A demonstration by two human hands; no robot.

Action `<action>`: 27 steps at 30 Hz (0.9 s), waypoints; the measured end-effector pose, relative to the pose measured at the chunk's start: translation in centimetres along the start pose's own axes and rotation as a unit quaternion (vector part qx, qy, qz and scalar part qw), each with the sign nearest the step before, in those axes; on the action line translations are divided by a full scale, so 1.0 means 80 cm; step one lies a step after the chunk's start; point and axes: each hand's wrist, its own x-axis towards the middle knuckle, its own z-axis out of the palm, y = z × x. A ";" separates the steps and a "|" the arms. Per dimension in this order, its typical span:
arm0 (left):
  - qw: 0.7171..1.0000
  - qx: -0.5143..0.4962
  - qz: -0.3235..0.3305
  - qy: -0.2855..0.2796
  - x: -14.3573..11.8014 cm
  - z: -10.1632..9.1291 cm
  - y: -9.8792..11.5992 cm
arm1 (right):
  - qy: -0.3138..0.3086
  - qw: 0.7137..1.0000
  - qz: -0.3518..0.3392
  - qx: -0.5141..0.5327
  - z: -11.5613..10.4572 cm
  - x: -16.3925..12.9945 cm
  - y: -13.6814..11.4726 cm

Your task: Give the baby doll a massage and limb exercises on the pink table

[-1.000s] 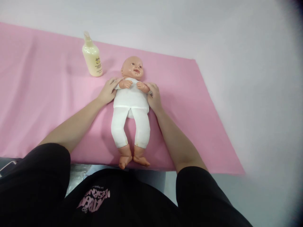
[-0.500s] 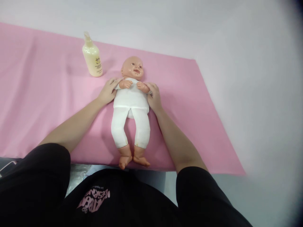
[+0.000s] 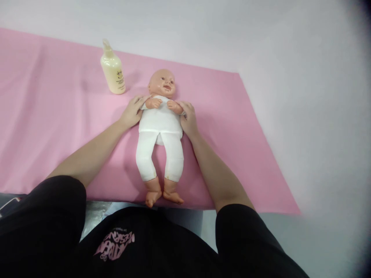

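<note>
A baby doll (image 3: pixel 160 119) in a white top and white leggings lies on its back, its bare feet at the near edge of the pink cloth (image 3: pixel 226 116). My left hand (image 3: pixel 133 112) is at the doll's side on the left of the view, fingers curved over its upper arm and shoulder. On the opposite side my right hand (image 3: pixel 189 119) holds the other upper arm in the same way. The doll's small hands rest on its chest between mine. Both thumbs are partly hidden against the doll's sides.
A pale yellow pump bottle (image 3: pixel 114 73) with dark print stands upright on the cloth, left of the doll's head and beyond my left hand. The cloth's right edge slants down toward me. Behind the table is a plain whitish surface (image 3: pixel 304 77).
</note>
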 end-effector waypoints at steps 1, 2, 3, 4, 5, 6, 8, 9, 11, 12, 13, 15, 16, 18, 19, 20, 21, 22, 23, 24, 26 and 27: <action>1.000 0.006 0.002 -0.002 0.000 0.000 0.000 | -0.001 1.000 0.001 0.000 0.000 0.000 0.000; 1.000 0.010 0.003 -0.004 0.000 -0.001 0.000 | -0.001 1.000 0.001 0.001 0.000 0.000 0.000; 1.000 0.013 0.004 -0.005 0.000 -0.001 0.001 | -0.002 1.000 0.001 0.002 0.000 0.000 0.001; 1.000 0.015 0.004 -0.006 0.000 -0.001 0.001 | -0.002 1.000 0.000 0.004 -0.001 0.000 0.001; 1.000 0.016 0.003 -0.006 0.000 -0.001 0.000 | -0.003 1.000 0.000 0.005 -0.001 0.000 0.001; 1.000 0.016 0.002 -0.005 0.000 0.000 0.000 | -0.003 1.000 0.001 0.005 -0.001 0.000 0.001; 1.000 0.017 0.005 -0.004 -0.001 0.000 -0.001 | -0.004 1.000 0.003 0.005 -0.001 0.000 0.001; 1.000 0.018 0.007 -0.004 -0.001 0.000 -0.002 | -0.005 1.000 0.005 0.005 -0.001 0.000 0.000; 1.000 0.023 0.009 -0.006 -0.001 0.000 -0.003 | -0.008 1.000 0.008 0.008 -0.001 0.001 -0.001; 1.000 0.025 0.009 -0.006 -0.001 0.000 -0.003 | -0.009 1.000 0.009 0.009 -0.001 0.001 -0.001; 1.000 0.026 0.009 -0.007 -0.001 0.000 -0.003 | -0.009 1.000 0.010 0.009 -0.001 0.001 -0.001; 1.000 0.025 0.005 -0.008 0.000 0.000 -0.002 | -0.009 1.000 0.010 0.007 -0.001 0.001 -0.001; 1.000 0.022 0.003 -0.010 0.000 0.000 -0.001 | -0.009 1.000 0.009 0.006 -0.001 0.001 -0.001; 1.000 0.012 -0.001 -0.011 0.000 -0.001 0.000 | -0.007 1.000 0.008 0.007 -0.001 0.001 0.000; 1.000 0.006 -0.003 -0.009 0.000 -0.001 0.000 | -0.005 1.000 0.007 0.011 0.000 0.001 0.001; 1.000 0.000 -0.005 -0.005 -0.001 0.000 -0.001 | -0.001 1.000 0.008 0.016 0.000 0.000 0.001; 1.000 -0.007 -0.008 0.003 -0.001 0.000 -0.003 | 0.004 1.000 0.010 0.023 0.000 0.000 0.002; 1.000 -0.016 -0.013 0.014 -0.001 0.000 -0.005 | 0.010 0.999 0.015 0.031 0.000 0.000 0.004; 0.999 -0.028 -0.020 0.028 -0.002 0.001 -0.009 | 0.018 0.999 0.023 0.041 0.001 -0.001 0.007; 0.998 -0.041 -0.030 0.046 -0.003 0.002 -0.014 | 0.028 0.998 0.033 0.051 0.001 -0.002 0.010; 0.992 -0.073 -0.057 0.081 -0.004 0.004 -0.028 | 0.053 0.994 0.058 0.070 0.002 -0.003 0.021; 0.990 -0.090 -0.065 0.087 -0.004 0.006 -0.037 | 0.069 0.992 0.071 0.078 0.002 -0.003 0.028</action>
